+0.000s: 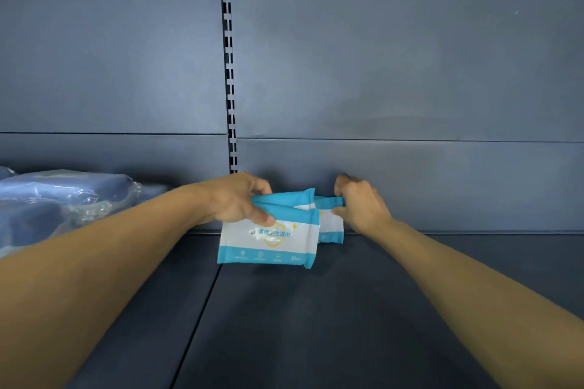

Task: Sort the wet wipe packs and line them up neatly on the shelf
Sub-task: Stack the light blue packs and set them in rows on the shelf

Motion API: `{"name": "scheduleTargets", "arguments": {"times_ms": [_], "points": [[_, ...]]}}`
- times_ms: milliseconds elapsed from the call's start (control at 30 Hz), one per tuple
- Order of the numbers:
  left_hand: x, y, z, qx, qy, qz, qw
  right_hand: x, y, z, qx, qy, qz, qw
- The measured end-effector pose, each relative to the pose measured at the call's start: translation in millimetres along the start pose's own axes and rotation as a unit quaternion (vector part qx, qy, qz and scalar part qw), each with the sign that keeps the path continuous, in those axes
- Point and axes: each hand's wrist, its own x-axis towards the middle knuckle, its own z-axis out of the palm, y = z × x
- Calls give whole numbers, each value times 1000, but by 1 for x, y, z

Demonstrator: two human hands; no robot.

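Two packs sit in my left hand [235,199], thumb pinching over the top seam of the front pack [268,238] with a second teal edge [284,197] held just behind it, fingers curled round both. My right hand [360,202] pinches the top seam of the rear pack [331,224], fingers folded over its back edge.

Taking the slotted upright [230,73] in the back wall as my landmark: the left hand is directly below its foot, and the front pack hangs below that and a little to its right, face toward me, long axis running left to right along the shelf [379,309]. Its lower edge looks to be just off the shelf floor or barely touching; I cannot tell which. The rear pack stands farther right of the upright, close against the back panel [410,186], upright, and partly hidden behind the front pack.

I judge the next move turns on that overlap: the front pack must slide back beside the rear one. The left hand is nearer for that.

Well left of the upright lies a plastic-wrapped blue bundle [63,196].
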Motion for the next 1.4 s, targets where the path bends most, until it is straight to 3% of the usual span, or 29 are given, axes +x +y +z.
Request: {"name": "scheduleTargets", "arguments": {"times_ms": [200, 400, 600, 667, 800, 933, 1067, 1167, 1400], "points": [[38, 1, 33, -24, 3, 35, 999, 8, 15, -1, 220, -8, 55, 974], [58, -4, 54, 89, 140, 65, 984, -2, 14, -15, 349, -88, 104, 927], [65, -9, 65, 91, 165, 77, 979, -22, 3, -29, 263, -163, 51, 950], [65, -5, 70, 86, 148, 87, 981, -30, -2, -28, 168, -182, 11, 969], [59, -4, 76, 95, 138, 80, 983, -38, -6, -20, 66, -132, -25, 989], [43, -13, 72, 115, 131, -18, 985, -42, -4, -17, 57, -100, -4, 993], [35, -21, 70, 47, 74, -77, 993, -46, -2, -14, 104, -138, 54, 984], [39, -23, 77, 11, 108, -80, 991, -47, -4, -13, 123, -167, 83, 975], [49, -32, 79, 42, 181, -82, 979, -40, -17, 0, 123, -90, 96, 984]]}}
